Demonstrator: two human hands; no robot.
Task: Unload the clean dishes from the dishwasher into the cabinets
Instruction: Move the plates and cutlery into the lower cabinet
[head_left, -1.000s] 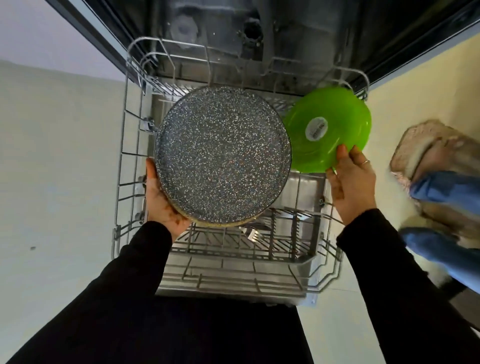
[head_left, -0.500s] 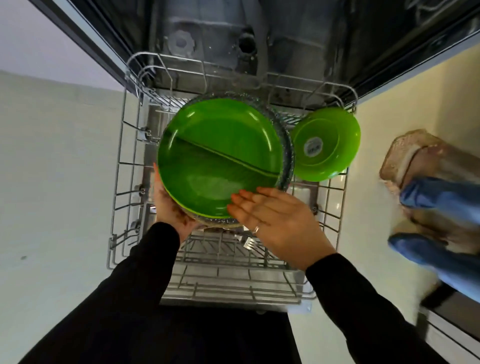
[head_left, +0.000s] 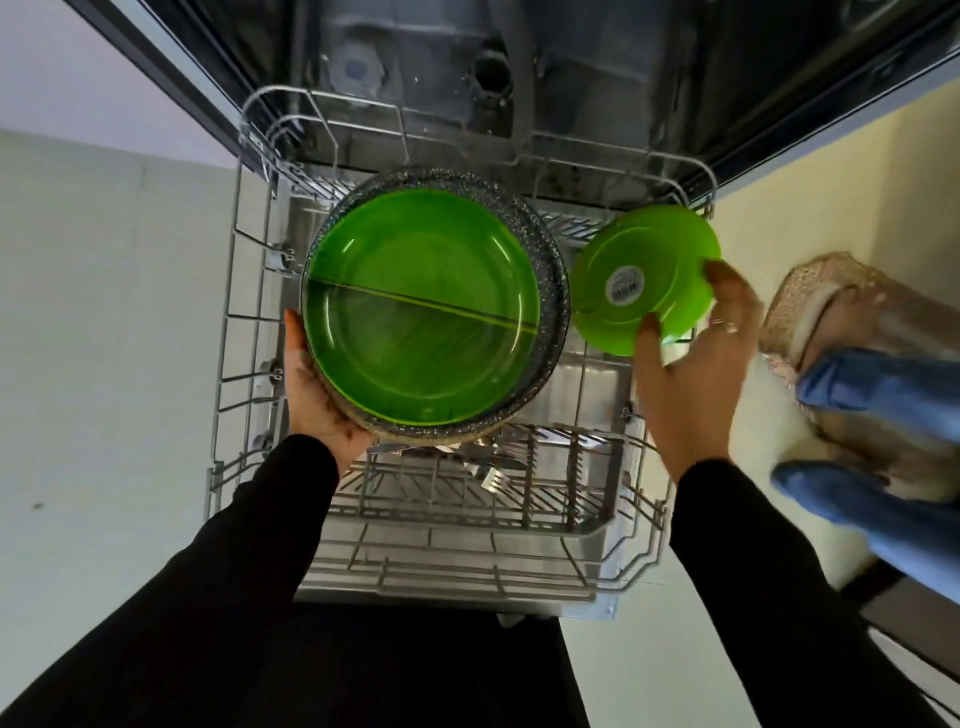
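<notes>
Half a second ago your right hand (head_left: 696, 364) lay flat on the green plate (head_left: 421, 306); now it has swung right to the green bowl (head_left: 647, 278), thumb on the near face and fingers wrapped behind the right rim, so it grips the bowl, though you cannot tell whether the bowl has left the rack (head_left: 249, 291) yet. Your left hand (head_left: 311, 395) has not shifted: it cradles the stack from below at its near-left edge, palm up, fingers hidden under the speckled plate (head_left: 550, 260), with the green plate nested on top. The stack hangs above the left half of the rack, just beside the bowl, which stands tilted at the far right corner with its labelled underside toward you. By the look of things you are partway through: two plates are gathered in one hand and the bowl is being collected, but nothing has reached a cabinet, and no cabinet shows here. Left in the rack, as far as you can see, are forks (head_left: 491, 475) and other cutlery lying near the middle, partly hidden under the stack; the remaining wires look bare. To the right, on the floor, sits a foot in a slipper (head_left: 831, 322) below a blue trouser leg.
</notes>
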